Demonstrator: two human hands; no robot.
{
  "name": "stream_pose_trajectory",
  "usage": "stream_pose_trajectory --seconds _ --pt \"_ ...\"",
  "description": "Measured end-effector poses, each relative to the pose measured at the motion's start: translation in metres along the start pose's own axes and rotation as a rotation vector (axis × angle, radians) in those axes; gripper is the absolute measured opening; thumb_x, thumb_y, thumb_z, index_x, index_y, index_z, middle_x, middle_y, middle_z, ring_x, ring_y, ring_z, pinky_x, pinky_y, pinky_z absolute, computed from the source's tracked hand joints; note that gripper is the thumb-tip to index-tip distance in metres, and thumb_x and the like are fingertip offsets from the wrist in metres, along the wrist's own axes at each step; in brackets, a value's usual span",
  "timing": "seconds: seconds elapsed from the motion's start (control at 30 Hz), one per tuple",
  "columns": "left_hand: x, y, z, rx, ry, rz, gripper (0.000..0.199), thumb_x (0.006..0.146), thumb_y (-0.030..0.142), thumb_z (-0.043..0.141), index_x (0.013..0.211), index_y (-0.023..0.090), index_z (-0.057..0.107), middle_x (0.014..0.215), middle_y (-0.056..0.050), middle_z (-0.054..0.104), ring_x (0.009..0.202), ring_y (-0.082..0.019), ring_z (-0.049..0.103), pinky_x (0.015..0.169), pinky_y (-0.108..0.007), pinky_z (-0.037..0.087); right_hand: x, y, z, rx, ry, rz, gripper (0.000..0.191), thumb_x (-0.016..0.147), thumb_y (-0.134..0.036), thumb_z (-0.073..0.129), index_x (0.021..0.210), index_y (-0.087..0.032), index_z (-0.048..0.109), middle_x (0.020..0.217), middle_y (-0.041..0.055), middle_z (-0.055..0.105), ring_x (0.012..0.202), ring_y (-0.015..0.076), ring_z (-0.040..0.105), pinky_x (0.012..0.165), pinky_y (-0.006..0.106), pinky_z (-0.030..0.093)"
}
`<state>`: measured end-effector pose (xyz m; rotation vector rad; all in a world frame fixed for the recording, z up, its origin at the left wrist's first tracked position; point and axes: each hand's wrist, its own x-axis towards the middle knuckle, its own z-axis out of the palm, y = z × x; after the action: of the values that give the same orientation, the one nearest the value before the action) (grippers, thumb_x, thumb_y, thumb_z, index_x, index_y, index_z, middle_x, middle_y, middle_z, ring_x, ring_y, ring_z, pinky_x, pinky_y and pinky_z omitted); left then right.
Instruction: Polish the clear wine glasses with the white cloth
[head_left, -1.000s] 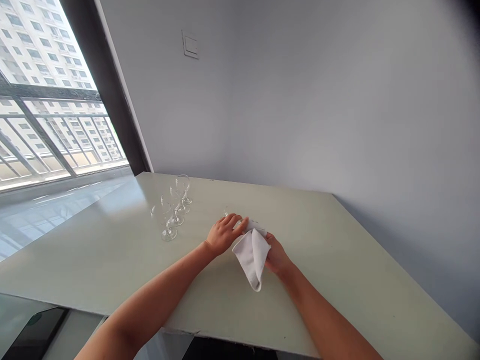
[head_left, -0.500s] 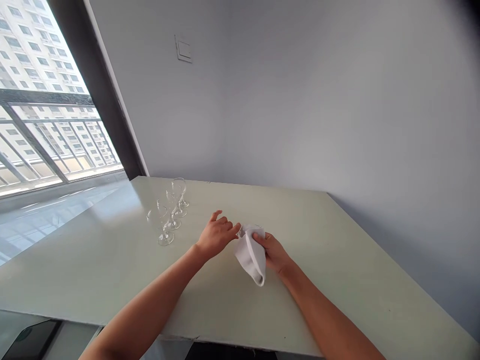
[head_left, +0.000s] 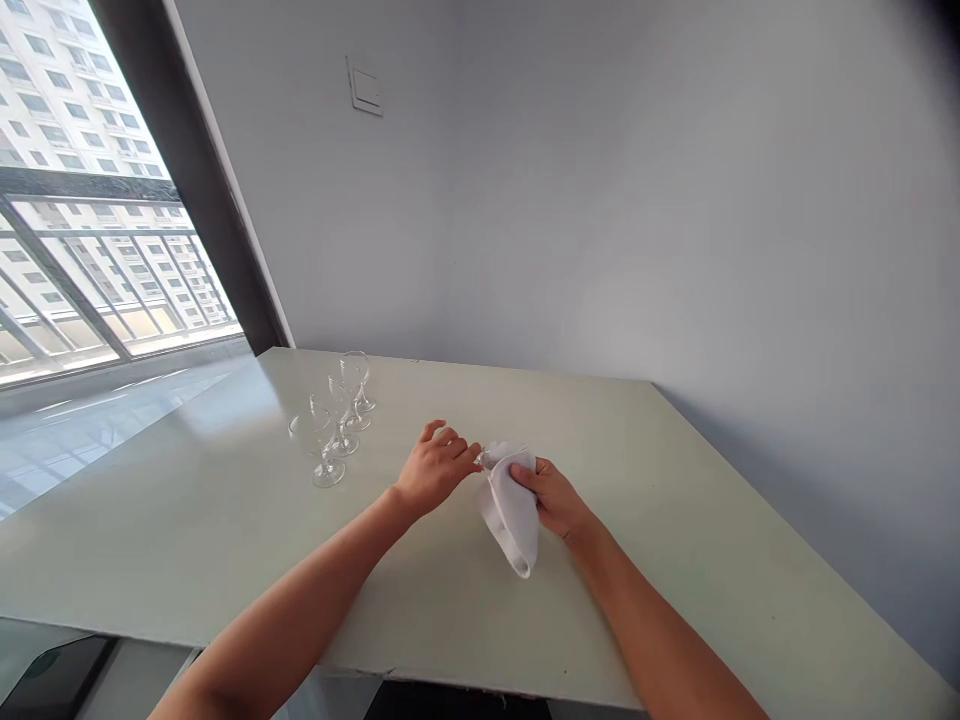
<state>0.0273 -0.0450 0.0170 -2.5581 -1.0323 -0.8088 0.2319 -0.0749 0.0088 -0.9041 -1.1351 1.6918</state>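
Observation:
My right hand [head_left: 556, 497] is closed on a white cloth [head_left: 513, 518], thumb on top, and the loose end of the cloth hangs down toward me. A small clear part of a glass [head_left: 484, 457] shows at the cloth's left edge; the cloth hides the rest of it. At that spot the fingertips of my left hand [head_left: 436, 470] are pinched on the glass, with one finger raised away. To the left, several clear stemmed glasses [head_left: 328, 470] stand upright in a slanting row on the table.
The pale table [head_left: 675, 560] runs back to a plain grey wall [head_left: 637, 200] with a light switch [head_left: 366, 88]. A window with a railing [head_left: 97, 200] is on the left. Below the table's front edge, a dark flat object [head_left: 60, 680] lies at the lower left.
My right hand and the cloth have moved slightly to the right. The left hand stays at the cloth's left edge. The whole view has shifted a little.

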Motion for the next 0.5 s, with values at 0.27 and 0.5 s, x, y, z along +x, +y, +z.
stream_pose_trajectory --seconds 0.27,0.5 --pt "0.0 -0.002 -0.002 -0.157 -0.173 -0.055 0.02 0.084 0.034 0.046 0.092 0.024 0.06 0.075 -0.001 0.063 0.078 -0.015 0.055 0.079 -0.032 0.035 -0.001 -0.002 -0.003 -0.206 0.008 -0.02 0.027 0.06 -0.035 0.072 0.076 -0.014 0.067 0.07 0.0018 0.062 0.066 0.0154 0.055 0.064 0.028 0.04" --pt "-0.001 0.005 0.002 -0.02 0.002 -0.032 0.018 0.083 0.026 0.049 0.098 0.025 0.058 0.073 -0.001 0.064 0.085 -0.017 0.052 0.094 -0.042 0.023 0.003 0.004 -0.004 -0.031 -0.002 0.0 0.03 0.061 -0.038 0.071 0.08 -0.015 0.066 0.073 0.0033 0.063 0.066 0.0155 0.055 0.064 0.029 0.042"
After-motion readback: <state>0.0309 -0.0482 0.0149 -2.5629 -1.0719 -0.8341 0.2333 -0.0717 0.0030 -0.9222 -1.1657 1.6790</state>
